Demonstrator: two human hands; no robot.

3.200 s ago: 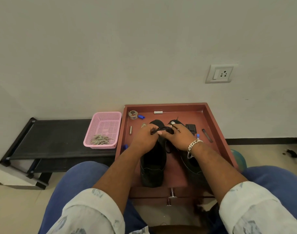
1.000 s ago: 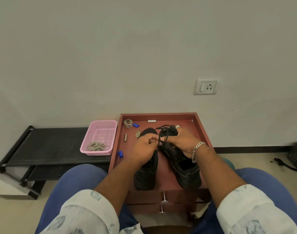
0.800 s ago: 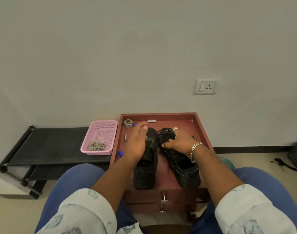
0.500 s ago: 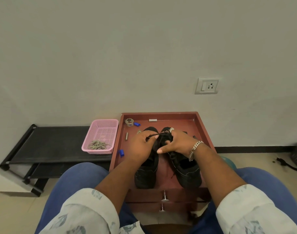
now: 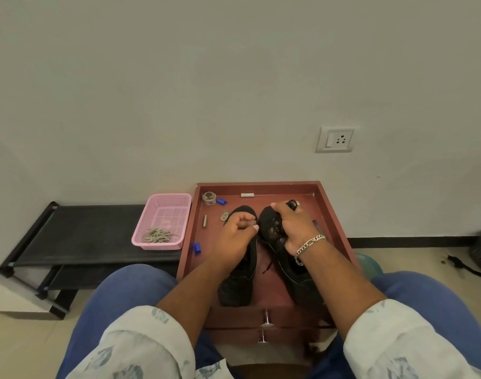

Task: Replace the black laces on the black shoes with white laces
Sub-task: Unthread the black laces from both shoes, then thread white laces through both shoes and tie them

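Two black shoes stand side by side, toes away from me, on a red wooden tray (image 5: 332,212). My right hand (image 5: 294,227) grips the front of the right shoe (image 5: 296,274) from above, fingers curled over its laced part. My left hand (image 5: 235,236) hovers over the left shoe (image 5: 240,283) with fingers curled, pinching a thin black lace (image 5: 257,224) that runs toward the right shoe. A loose black lace end (image 5: 267,268) lies on the tray between the shoes. Pale laces (image 5: 158,236) lie bundled in a pink basket (image 5: 165,206) left of the tray.
Small items sit on the tray's far left: a tape roll (image 5: 209,198), blue caps (image 5: 196,248), a metal pin (image 5: 204,221) and a white piece (image 5: 247,195). The basket stands on a black low rack (image 5: 78,233). My knees flank two drawer knobs (image 5: 266,320). A wall socket (image 5: 336,138) is above.
My left hand drew back a little toward me, still pinching the lace. My right hand shifted onto the right shoe's front and now clasps it. A lace end now lies between the shoes.
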